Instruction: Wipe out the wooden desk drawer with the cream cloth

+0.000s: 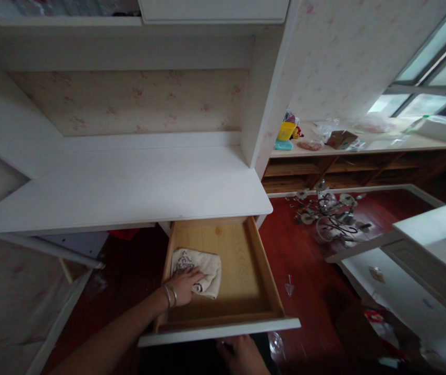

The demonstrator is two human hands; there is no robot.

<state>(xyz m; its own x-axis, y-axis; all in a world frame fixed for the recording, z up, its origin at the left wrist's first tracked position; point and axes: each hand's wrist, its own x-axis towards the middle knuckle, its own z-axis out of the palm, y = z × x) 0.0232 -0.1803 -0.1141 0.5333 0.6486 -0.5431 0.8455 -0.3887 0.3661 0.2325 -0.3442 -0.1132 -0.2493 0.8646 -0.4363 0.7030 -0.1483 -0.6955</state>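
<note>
Pale wood lines the open drawer [252, 271], which is pulled out from under the white desk [129, 182]. A cream cloth [207, 268] with a dark printed pattern is seen lying crumpled in the drawer's left half, near the left wall. The left hand [185, 285] is laid flat on the cloth, its fingers [196, 273] spread open and pressed down onto the fabric rather than closed around it; thin bracelets [170, 297] are worn at the wrist. The right hand [242, 354] is seen at the bottom edge of the view, just below the drawer's white front panel [223, 329]; whether its fingers are curled or open cannot be told, since only the back of the hand is shown.

Dark red flooring [305, 260] is visible around the drawer. A tangled light fitting [330, 211] with white cups is lying on the floor to the right. Beyond it, a low shelf [363, 146] under the window is loaded with a yellow cup [286, 130], a small cardboard box [341, 139] and plastic wrappings. White furniture panels [422, 260] are seen at the far right.
</note>
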